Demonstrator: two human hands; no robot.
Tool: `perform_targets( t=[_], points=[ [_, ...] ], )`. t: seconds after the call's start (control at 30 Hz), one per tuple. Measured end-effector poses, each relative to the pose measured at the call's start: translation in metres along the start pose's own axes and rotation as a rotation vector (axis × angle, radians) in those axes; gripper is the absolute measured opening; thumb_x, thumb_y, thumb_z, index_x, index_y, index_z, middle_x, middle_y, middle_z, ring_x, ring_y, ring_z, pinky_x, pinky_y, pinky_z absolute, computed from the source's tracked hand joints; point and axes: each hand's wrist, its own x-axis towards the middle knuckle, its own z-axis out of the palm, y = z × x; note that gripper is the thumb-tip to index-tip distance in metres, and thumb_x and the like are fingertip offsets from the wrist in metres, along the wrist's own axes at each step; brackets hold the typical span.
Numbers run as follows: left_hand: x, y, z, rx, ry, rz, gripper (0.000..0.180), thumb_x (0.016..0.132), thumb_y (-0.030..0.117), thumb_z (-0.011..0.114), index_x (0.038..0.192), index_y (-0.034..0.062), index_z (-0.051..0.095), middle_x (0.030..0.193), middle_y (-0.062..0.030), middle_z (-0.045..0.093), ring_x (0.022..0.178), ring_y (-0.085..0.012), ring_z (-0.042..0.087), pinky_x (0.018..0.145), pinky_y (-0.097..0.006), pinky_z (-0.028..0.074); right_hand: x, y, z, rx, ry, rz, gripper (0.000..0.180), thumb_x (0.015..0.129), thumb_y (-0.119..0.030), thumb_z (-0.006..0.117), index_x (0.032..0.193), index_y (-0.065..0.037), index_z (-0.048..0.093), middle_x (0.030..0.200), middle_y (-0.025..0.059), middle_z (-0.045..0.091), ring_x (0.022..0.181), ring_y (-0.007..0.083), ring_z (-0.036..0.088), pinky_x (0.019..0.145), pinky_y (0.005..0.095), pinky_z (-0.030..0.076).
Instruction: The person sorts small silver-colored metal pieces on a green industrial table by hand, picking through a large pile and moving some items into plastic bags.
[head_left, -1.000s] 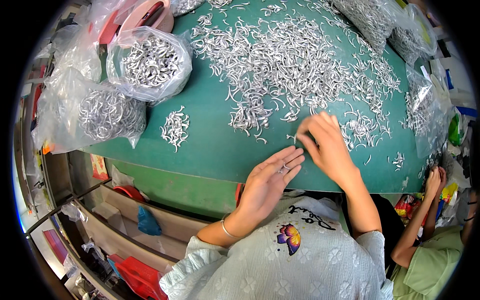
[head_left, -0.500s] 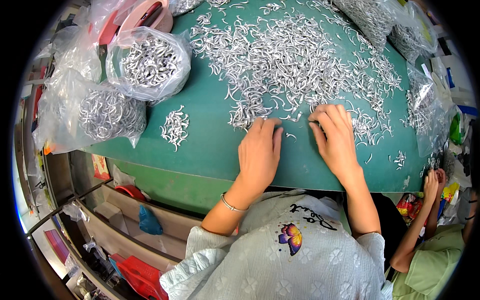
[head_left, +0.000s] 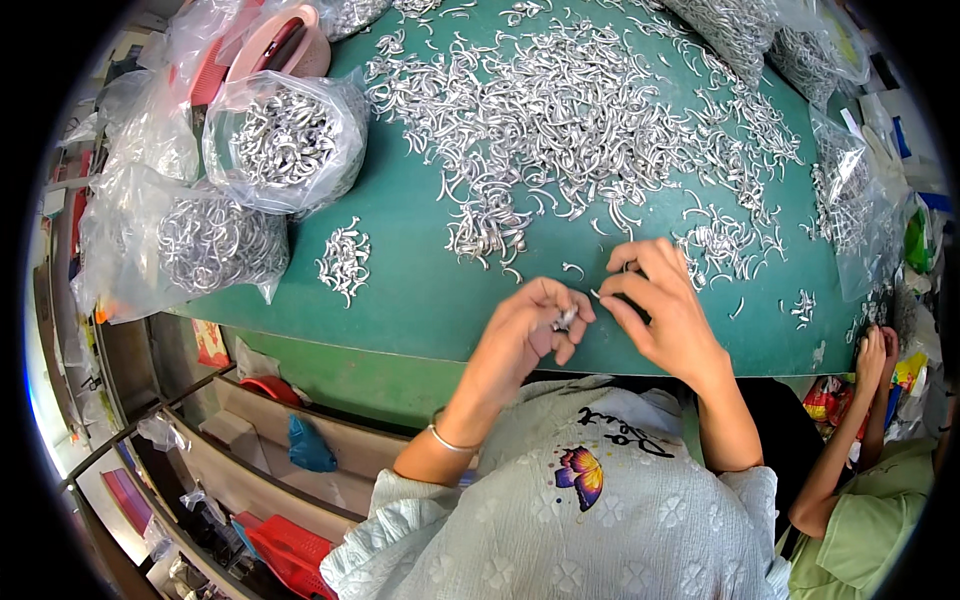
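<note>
My left hand (head_left: 525, 328) is turned partly palm-up near the table's front edge. Its curled fingers hold a few small silver curved metal pieces (head_left: 566, 318). Close beside it, my right hand (head_left: 662, 308) pinches what looks like one curved piece (head_left: 596, 294), its tip showing at the fingers. A loose curved piece (head_left: 573, 268) lies on the table just beyond both hands. Farther off, a wide pile of the same silver pieces (head_left: 570, 120) is spread out, with smaller heaps (head_left: 486, 232) at its near left and near right (head_left: 720, 243).
The green table (head_left: 420, 300) carries a separate small heap (head_left: 344, 262) at the left. Plastic bags of pieces (head_left: 285, 140) stand at the left, others (head_left: 845, 200) at the right. Behind is a pink basket (head_left: 310, 45). At right, another person's hands (head_left: 873, 350) work at the table.
Both hands have drawn back from the pile toward me. The left hand has turned over and now shows pieces in its fingers; the right has moved slightly nearer, pinching.
</note>
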Motion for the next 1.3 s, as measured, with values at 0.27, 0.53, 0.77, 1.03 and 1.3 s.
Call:
perform_targets(
  t=[0.27,0.53,0.77,1.03,1.3],
  points=[
    [0.002,-0.027,0.003,0.055,0.161,0.085,0.019,0.102,0.011,0.042,0.109,0.0004,0.055,0.105,-0.0131,0.061,0.088,-0.0197,0.062,0.075,-0.029,0.049,0.003,-0.003,0.010,0.110,0.087,-0.103,0.011,0.079,-0.006,0.070,0.088,-0.005,0.065,0.099,0.0066,0.059,0.089,0.0264,0.052,0.080,0.0378,0.038],
    [0.001,-0.032,0.028,1.175,0.162,0.591,0.037,0.079,-0.018,0.048,0.112,-0.0039,0.058,0.115,-0.0188,0.055,0.105,-0.0345,0.055,0.094,-0.037,0.044,0.052,0.014,0.029,-0.416,0.247,-0.049,0.015,0.075,-0.012,0.072,0.085,-0.005,0.064,0.094,0.0056,0.055,0.092,0.0240,0.050,0.080,0.0369,0.037],
    [-0.005,-0.051,0.019,1.129,-0.001,0.665,0.064,0.070,-0.025,0.037,0.130,-0.0028,0.041,0.129,-0.0222,0.045,0.127,-0.0387,0.044,0.110,-0.045,0.033,0.001,0.006,0.003,-0.204,0.116,0.003,0.011,0.078,-0.009,0.070,0.084,-0.005,0.061,0.098,0.0065,0.055,0.091,0.0264,0.049,0.079,0.0379,0.037],
    [-0.006,-0.056,0.015,0.768,0.058,0.683,0.065,0.079,-0.024,0.023,0.140,-0.0023,0.028,0.148,-0.0242,0.031,0.141,-0.0366,0.033,0.118,-0.047,0.022,-0.027,-0.015,0.017,-0.038,0.113,0.026,0.034,0.076,-0.012,0.073,0.107,-0.002,0.061,0.113,0.0105,0.054,0.103,0.0302,0.051,0.085,0.0412,0.041],
    [-0.012,-0.030,0.010,1.135,0.319,0.822,0.041,0.081,-0.021,0.042,0.113,-0.0025,0.060,0.122,-0.0192,0.058,0.118,-0.0316,0.055,0.094,-0.038,0.047,-0.030,-0.008,0.051,-0.144,0.130,-0.077,0.023,0.077,-0.013,0.070,0.095,-0.005,0.059,0.099,0.0082,0.053,0.086,0.0259,0.051,0.075,0.0378,0.042]
  ],
)
